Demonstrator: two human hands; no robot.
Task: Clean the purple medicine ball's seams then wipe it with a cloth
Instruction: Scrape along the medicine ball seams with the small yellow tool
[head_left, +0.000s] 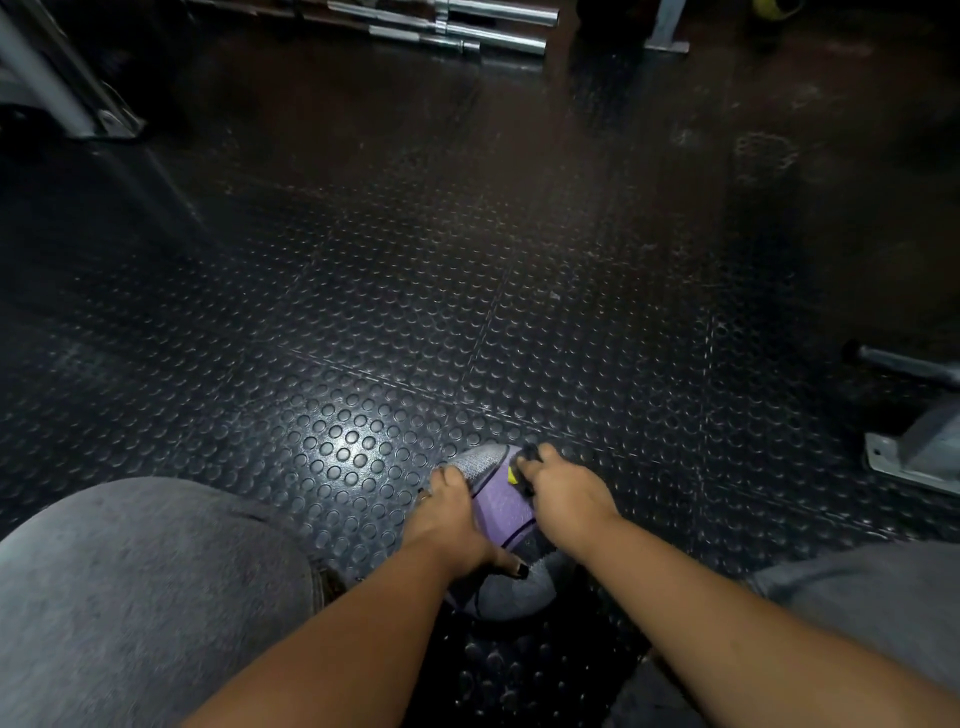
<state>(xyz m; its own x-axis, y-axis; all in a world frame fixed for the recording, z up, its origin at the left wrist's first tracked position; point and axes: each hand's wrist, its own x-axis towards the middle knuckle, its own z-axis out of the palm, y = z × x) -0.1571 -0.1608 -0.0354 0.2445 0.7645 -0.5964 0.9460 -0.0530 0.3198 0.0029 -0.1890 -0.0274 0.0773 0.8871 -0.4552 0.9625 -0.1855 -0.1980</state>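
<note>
Head view: purple medicine ball is parked on the studded floor between the knees, cupped by the left hand; a small brush (yellow bit on it) is clenched in the right hand. Bristles are best kept along the dark seam, ball held steady. It's round, so no long axis or heading can be named.

A single wide-angle view is taken from the head, directed forward and steeply down onto the black round-studded rubber floor, the purple and grey medicine ball being seen close below and chrome steel barbells far ahead.
</note>
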